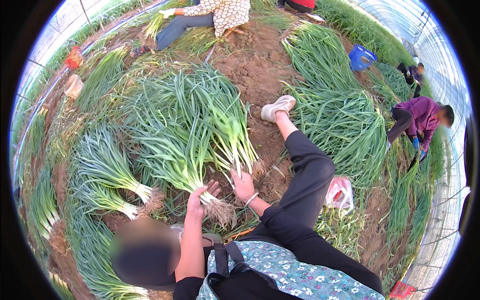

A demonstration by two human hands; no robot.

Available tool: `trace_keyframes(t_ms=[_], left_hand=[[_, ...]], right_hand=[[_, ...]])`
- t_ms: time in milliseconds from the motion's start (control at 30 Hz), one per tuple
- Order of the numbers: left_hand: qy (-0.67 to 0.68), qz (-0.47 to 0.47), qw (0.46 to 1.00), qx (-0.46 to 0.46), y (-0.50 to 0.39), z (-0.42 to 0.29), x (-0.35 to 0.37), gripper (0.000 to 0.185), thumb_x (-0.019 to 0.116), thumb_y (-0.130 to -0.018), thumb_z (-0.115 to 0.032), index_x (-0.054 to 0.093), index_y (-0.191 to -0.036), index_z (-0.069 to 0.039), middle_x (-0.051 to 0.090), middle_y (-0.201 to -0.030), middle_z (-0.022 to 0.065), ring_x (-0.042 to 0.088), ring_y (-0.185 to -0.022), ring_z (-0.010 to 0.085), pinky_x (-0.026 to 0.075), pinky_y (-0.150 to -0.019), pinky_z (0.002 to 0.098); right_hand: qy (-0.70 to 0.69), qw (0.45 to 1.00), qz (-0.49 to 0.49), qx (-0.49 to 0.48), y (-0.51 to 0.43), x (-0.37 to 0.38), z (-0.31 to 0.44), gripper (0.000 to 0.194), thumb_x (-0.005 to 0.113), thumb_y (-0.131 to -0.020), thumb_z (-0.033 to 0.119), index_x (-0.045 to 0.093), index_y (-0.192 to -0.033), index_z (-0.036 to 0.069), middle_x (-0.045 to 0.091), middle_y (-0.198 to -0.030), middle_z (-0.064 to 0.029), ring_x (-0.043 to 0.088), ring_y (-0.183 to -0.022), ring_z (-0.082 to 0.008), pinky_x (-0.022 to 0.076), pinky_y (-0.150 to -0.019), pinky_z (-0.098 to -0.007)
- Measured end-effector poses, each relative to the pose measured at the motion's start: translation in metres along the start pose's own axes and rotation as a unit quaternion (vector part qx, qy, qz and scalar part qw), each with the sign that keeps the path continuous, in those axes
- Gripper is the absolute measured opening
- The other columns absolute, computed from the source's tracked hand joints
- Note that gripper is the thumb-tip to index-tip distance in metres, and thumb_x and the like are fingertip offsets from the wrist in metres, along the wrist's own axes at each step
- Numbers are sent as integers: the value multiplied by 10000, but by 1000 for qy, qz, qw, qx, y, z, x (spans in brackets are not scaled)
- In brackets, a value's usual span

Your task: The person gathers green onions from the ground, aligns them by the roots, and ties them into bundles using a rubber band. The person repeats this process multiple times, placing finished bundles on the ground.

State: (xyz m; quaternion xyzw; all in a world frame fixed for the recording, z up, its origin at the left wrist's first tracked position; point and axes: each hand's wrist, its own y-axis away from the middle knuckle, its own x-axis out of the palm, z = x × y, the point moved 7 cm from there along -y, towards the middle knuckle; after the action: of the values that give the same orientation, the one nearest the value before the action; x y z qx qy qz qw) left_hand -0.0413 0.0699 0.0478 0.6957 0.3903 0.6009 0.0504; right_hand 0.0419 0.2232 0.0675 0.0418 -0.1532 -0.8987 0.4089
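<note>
My left hand is around the white stems of a thick bunch of leafy allium plants, with its thumb and some fingers spread. The tangled roots of that bunch hang toward me. To its right, my right hand grips a few pale allium stalks near their root ends. Behind and beside it, a loose pile of allium plants lies on the soil, roots toward me. On the left, two bunches appear tied with thin red bands.
Long allium plants cover the ground right of my leg. A plastic bag lies by my knee. A blue bucket and a pale bucket stand farther off. Other people work nearby under a plastic tunnel.
</note>
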Motion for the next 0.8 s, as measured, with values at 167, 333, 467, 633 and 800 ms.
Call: trace_keyframes(t_ms=[167,333,467,633,800], left_hand=[[-53,28,996,-66,-7,33,0,459,502,-765,31,409,-1212,76,560,-1211,257,564,-1130,385,510,-933,476],[-182,-99,978,-29,-1,20,-5,470,538,-737,103,442,-1197,116,624,-1060,269,631,-1007,360,568,-812,433],[-144,-159,976,43,17,-73,65,514,572,-707,117,435,-1202,133,617,-1018,237,649,-749,281,571,-670,329],[-238,-78,929,272,69,-261,230,467,540,-783,66,441,-1238,93,590,-973,188,605,-744,160,554,-631,210],[-154,99,935,303,115,-330,338,452,485,-869,9,391,-1303,99,580,-927,126,589,-724,102,533,-623,189]], right_hand=[[318,898,304,-15,25,43,-52,559,317,-979,476,482,-1252,18,650,-907,-270,633,-800,-419,496,-736,-488],[166,919,335,126,39,46,-72,813,237,-932,668,591,-1173,-22,671,-925,-170,624,-781,-330,504,-739,-420],[203,974,75,72,-26,-25,-31,599,448,-950,519,642,-860,-40,637,-713,-114,612,-673,-220,496,-662,-371],[472,875,-68,80,-87,-84,-27,306,583,-856,274,677,-941,-5,664,-998,-211,652,-918,-364,521,-772,-427],[595,791,-30,138,-106,-90,-52,204,620,-827,214,714,-946,77,669,-1071,-143,656,-995,-285,539,-805,-390]])
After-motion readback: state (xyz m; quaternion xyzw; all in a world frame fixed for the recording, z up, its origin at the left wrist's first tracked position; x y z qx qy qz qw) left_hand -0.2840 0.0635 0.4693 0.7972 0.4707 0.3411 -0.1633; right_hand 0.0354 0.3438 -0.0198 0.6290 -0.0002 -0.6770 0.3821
